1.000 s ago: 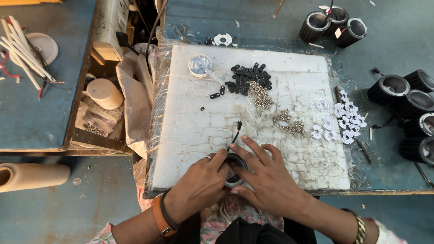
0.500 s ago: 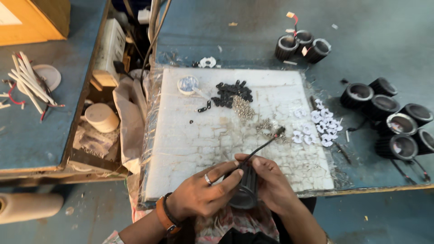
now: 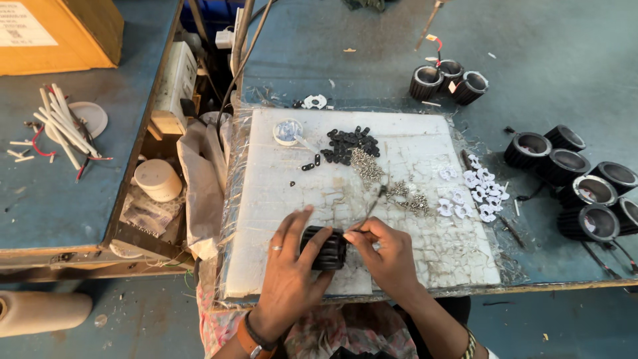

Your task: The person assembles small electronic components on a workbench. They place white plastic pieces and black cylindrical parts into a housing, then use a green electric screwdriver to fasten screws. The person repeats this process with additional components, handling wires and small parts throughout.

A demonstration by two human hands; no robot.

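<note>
You have 1 black ribbed cylinder (image 3: 323, 248) lying on its side near the front edge of the white work board (image 3: 279, 199), held between both your hands. Your left hand (image 3: 289, 266) cups its left end, fingers curled round it with the thumb up over the top. Your right hand (image 3: 385, 256) sits against its right end, thumb and forefinger pinched on 1 thin metal tool (image 3: 369, 209) that slants up and away from the cylinder; the other fingers are loosely folded.

Farther up the board you have 1 heap of small black parts (image 3: 349, 143), too tangled to count, with 2 more lying loose to its left. Beside it runs 1 scatter of small silver screws (image 3: 385, 179), also too many to count. 1 round clear lid (image 3: 288, 131) rests at the top left of the board, and a cluster of small white pieces (image 3: 475, 193) lies at the right edge.

On the blue table (image 3: 545, 60) to your right stand 6 black cups (image 3: 575, 183) close together, 1 cut by the frame edge, with 3 more (image 3: 448, 80) grouped beyond the board. On the left table lie a bundle of white tubes (image 3: 60, 126) and 1 cardboard box (image 3: 53, 30).
</note>
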